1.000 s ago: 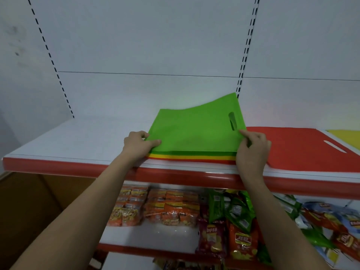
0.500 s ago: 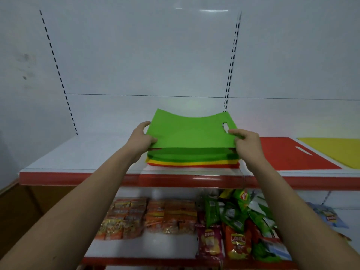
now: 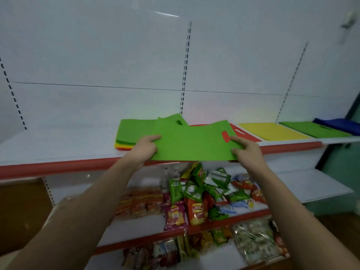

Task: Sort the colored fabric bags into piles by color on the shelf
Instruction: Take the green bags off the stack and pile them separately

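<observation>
You are partway through carrying one green bag (image 3: 191,142) off the mixed stack (image 3: 129,136) toward its own color pile. Your left hand (image 3: 145,148) pinches the bag's left edge, thumb on top and fingers curled under; your right hand (image 3: 246,148) pinches the right edge just below the handle slot, again with the thumb on top. The bag hangs flat between them, lifted over the front lip of the shelf (image 3: 58,166) and partly covering the red bag (image 3: 243,133) behind it.

The mixed stack lies to the left on the shelf, with green on top and yellow and red edges showing beneath. To the right lie the red bag, then a yellow bag (image 3: 272,131), then a green pile (image 3: 315,129), with a blue bag (image 3: 339,123) at the far end.

Judging by that layout, the next move is a long carry to the right, past red and yellow, to the green pile. Keep the bag level and taut so it does not drag the red or yellow bag askew, and square its edges over the green one before you let go.
</observation>
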{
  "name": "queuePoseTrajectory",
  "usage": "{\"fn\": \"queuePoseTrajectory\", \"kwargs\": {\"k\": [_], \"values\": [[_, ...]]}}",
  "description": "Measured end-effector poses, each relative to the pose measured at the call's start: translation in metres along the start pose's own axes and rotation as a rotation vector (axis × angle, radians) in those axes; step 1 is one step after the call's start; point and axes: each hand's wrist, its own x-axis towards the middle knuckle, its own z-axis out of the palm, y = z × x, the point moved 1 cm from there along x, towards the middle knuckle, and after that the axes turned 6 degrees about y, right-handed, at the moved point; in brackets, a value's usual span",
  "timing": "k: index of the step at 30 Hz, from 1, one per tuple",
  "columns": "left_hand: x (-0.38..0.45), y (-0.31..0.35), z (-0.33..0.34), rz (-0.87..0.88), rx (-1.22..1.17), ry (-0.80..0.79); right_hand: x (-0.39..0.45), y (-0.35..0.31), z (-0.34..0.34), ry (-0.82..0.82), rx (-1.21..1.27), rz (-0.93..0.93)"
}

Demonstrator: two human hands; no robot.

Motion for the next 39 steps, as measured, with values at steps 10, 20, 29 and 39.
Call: {"fn": "queuePoseTrajectory", "kwargs": {"k": [10, 20, 29, 39], "values": [[-0.036, 0.04, 0.157, 0.024, -0.156, -0.223, -0.015, 0.053, -0.173, 0.113, 0.015, 0.13], [-0.089, 0.083, 0.348, 0.071, -0.097, -0.42, -0.019, 0.121, -0.359, 0.269, -0.139, 0.232], [-0.107, 0.104, 0.474, 0.1, -0.062, -0.528, -0.015, 0.17, -0.459, 0.362, -0.235, 0.282], [-0.061, 0.122, 0.604, 0.136, -0.086, -0.611, 0.066, 0.229, -0.524, 0.417, -0.274, 0.33]]}}
